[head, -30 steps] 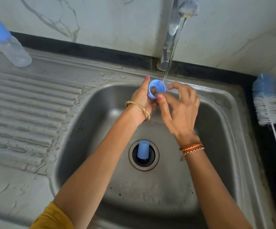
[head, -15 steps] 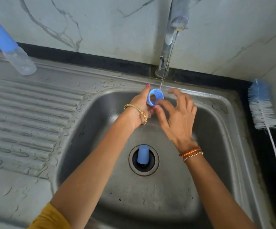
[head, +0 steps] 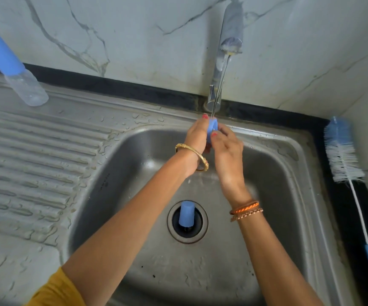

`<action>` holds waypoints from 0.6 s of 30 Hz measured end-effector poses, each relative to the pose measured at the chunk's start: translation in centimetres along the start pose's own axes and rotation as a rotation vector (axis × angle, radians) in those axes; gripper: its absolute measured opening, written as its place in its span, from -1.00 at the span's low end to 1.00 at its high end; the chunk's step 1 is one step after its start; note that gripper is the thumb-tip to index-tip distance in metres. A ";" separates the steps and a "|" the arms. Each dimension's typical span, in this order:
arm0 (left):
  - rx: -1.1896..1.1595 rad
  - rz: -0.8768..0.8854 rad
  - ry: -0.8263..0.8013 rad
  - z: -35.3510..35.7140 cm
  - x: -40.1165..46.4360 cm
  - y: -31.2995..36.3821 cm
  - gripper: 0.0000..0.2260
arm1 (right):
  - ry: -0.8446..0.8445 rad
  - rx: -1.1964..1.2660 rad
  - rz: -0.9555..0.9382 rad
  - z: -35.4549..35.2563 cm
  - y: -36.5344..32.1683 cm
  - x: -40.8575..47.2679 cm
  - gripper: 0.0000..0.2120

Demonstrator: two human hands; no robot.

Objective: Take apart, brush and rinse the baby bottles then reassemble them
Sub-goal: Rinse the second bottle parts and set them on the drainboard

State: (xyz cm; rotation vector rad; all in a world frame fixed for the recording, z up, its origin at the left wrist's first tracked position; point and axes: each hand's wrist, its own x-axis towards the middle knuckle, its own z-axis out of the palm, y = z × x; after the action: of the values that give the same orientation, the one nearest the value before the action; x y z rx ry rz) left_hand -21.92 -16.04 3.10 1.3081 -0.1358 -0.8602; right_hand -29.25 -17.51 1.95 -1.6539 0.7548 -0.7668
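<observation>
Rinsing a small blue ring (head: 212, 127), most likely a bottle collar, is the step in hand: both hands meet at the back edge of the sink (head: 289, 151), right under the thin stream of water (head: 218, 89) from the tap (head: 230, 36). The left hand (head: 197, 138) grips the ring from one side while the right hand (head: 227, 151) pinches it from the other, thumb on its near face, probably so it can be turned edge-on and washed all round. A blue cap (head: 186, 213) stands upright in the drain hole at the middle of the basin, seemingly waiting its turn. A bottle (head: 13, 69) with a blue top stands on the far left corner of the ribbed draining board, put together and out of the splash. The bottle brush (head: 344, 151) lies along the right edge, within reach but untouched.
</observation>
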 end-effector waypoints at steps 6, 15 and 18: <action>-0.101 -0.402 -0.036 -0.6 0.2 1.6 -0.61 | -0.105 -0.713 -0.557 -4.2 2.6 1.2 -0.63; -0.382 0.040 -0.253 -0.6 -0.8 0.5 -0.81 | 0.029 -0.029 -0.166 -1.6 2.0 1.7 -0.75; -0.446 0.050 -0.181 -0.3 -0.8 0.8 -0.76 | 0.024 -0.076 -0.232 -1.2 0.1 1.5 -0.81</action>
State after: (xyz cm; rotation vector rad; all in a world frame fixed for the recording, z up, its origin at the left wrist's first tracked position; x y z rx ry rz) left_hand -21.95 -15.31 4.06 0.8079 -0.1099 -0.9042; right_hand -29.29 -19.42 2.25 -1.8251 0.6220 -0.9312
